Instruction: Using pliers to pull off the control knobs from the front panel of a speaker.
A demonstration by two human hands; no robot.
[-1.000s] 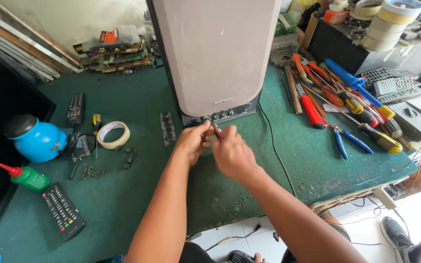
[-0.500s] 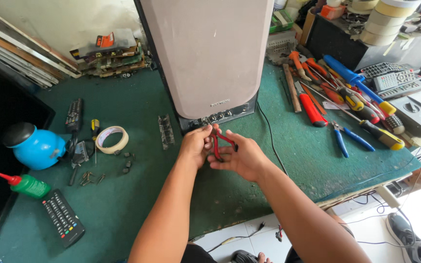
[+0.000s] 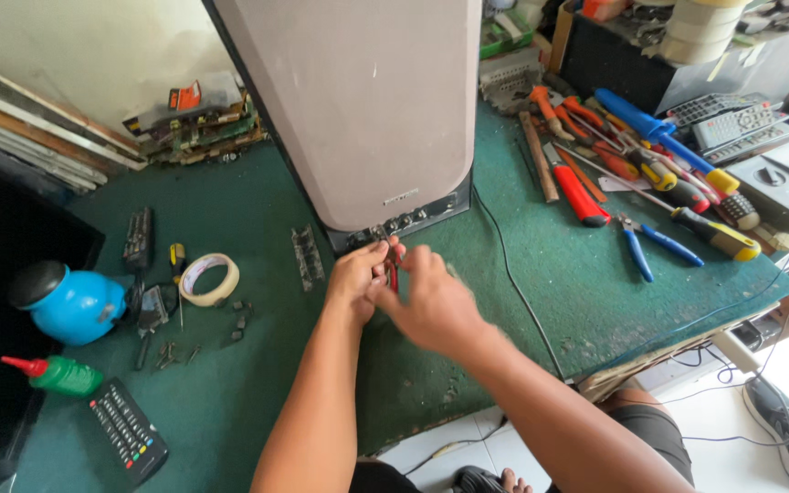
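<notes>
Both hands point(image 3: 404, 288) shifted lower, each grip clenched on red-handled pliers point(image 3: 393, 271) below the speaker point(image 3: 367, 110).

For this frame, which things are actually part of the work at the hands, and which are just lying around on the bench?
In use:
left hand
right hand
red-handled pliers held between both hands
grey speaker cabinet, worked on at its lower edge

Lying about:
tape roll
blue jug
green glue bottle
black remote
pile of screwdrivers
blue-handled pliers
</notes>
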